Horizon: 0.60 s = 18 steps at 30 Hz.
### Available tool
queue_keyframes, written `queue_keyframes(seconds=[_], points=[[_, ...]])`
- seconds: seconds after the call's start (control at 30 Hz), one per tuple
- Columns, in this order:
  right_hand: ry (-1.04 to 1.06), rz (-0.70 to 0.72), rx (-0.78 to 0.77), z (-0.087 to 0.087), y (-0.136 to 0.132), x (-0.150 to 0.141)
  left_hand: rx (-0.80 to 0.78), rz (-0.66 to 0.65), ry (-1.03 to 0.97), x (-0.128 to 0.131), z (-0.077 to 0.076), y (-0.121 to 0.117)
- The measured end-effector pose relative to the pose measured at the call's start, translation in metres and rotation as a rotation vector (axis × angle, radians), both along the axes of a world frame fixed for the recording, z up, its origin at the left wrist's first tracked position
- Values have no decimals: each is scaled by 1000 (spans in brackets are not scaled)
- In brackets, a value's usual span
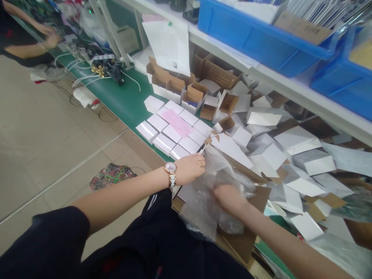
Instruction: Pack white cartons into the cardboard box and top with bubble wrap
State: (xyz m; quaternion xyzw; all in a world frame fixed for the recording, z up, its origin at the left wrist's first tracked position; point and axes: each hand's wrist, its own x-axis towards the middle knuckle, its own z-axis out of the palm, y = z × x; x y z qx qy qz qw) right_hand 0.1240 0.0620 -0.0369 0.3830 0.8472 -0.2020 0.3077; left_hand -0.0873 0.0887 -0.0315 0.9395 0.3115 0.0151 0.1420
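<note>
My left hand, with a watch on its wrist, grips the upper edge of a crumpled sheet of clear bubble wrap at the bench's near edge. My right hand lies on the same bubble wrap lower down, fingers closed into it. The wrap rests on a flat piece of brown cardboard. Just beyond my left hand lie closed small white boxes in neat rows, with a pink slip on top of them.
A heap of open and folded white-and-brown cartons covers the green bench to the right. Blue bins stand on the shelf above. Cables and fittings lie far left, where another person's hands work. Floor at left.
</note>
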Motion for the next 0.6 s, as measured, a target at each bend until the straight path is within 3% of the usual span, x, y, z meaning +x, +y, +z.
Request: queue_keyframes(seconds=[0.1, 0.2, 0.37, 0.5, 0.6], points=[[-139, -86, 190, 10, 23, 32, 56, 63, 21, 5, 8, -4], [-183, -128, 249, 21, 35, 46, 108, 108, 42, 11, 22, -6], [-164, -193, 208, 5, 27, 35, 109, 130, 22, 22, 41, 2], [-29, -213, 110, -4, 21, 31, -36, 145, 86, 39, 38, 3], [141, -202, 64, 15, 21, 42, -137, 154, 235, 59, 22, -8]])
